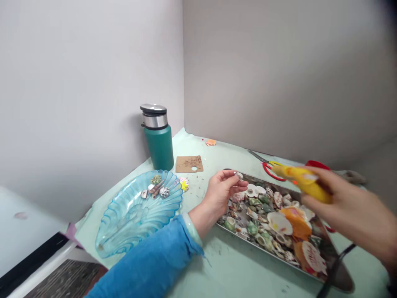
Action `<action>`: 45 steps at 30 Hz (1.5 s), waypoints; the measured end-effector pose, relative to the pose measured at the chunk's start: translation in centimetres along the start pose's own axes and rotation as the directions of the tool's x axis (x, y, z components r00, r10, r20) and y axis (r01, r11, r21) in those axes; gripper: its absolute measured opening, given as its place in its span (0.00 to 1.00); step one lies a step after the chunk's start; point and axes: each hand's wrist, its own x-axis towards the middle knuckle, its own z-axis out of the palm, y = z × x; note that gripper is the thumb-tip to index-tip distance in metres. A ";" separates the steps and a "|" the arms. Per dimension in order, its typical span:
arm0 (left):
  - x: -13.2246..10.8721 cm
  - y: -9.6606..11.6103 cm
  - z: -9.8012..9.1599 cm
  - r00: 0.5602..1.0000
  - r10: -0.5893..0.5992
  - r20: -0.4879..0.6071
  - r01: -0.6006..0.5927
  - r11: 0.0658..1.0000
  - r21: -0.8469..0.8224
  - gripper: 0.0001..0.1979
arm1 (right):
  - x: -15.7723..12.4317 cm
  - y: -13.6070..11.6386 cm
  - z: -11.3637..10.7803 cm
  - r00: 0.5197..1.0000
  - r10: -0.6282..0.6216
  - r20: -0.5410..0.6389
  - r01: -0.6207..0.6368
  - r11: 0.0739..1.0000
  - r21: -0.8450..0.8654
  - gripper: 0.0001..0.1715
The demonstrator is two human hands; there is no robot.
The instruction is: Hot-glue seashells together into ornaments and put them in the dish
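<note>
My left hand [221,190] pinches a small whitish shell [239,176] over the far left corner of a metal tray [260,245] full of shells. On the right, my right hand [344,203] is wrapped round a yellow glue gun [310,184], its nozzle pointing left above the tray. Both my hand and the gun are slightly blurred. An orange piece [297,223] and white flat shells lie among the shells. To the left, a clear blue shell-shaped dish [133,219] holds several shells near its far end.
A green bottle [159,147] stands behind the dish, beside a brown card [189,164]. Red-handled scissors [273,171] and a red round object [316,164] lie behind the tray. A black cord [336,265] crosses its near right end. Grey walls enclose the back.
</note>
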 end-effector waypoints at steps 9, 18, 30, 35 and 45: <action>0.0 -0.1 0.1 0.999 0.019 0.031 -0.020 0.999 0.029 0.13 | -0.1 -2.9 -0.4 0.737 0.003 0.676 -0.649 0.283 0.706 0.20; -0.1 -0.1 0.3 0.998 0.004 0.056 -0.009 0.996 0.086 0.12 | -1.8 -3.6 -1.6 0.869 -0.169 0.465 -0.325 0.515 0.793 0.22; 0.1 0.0 0.4 1.000 0.013 0.024 -0.014 0.997 0.070 0.12 | -1.7 -3.1 -1.1 0.820 -0.063 0.569 -0.141 0.941 0.307 0.30; 0.1 -0.1 0.3 0.999 0.026 0.022 -0.028 0.996 0.086 0.11 | -1.8 -3.7 -1.2 0.807 -0.060 0.587 -0.139 0.947 0.288 0.28; -0.1 -0.1 0.4 0.996 0.088 -0.006 -0.086 0.987 0.136 0.15 | -2.0 -4.4 -1.4 0.835 0.015 0.551 -0.104 0.986 0.129 0.29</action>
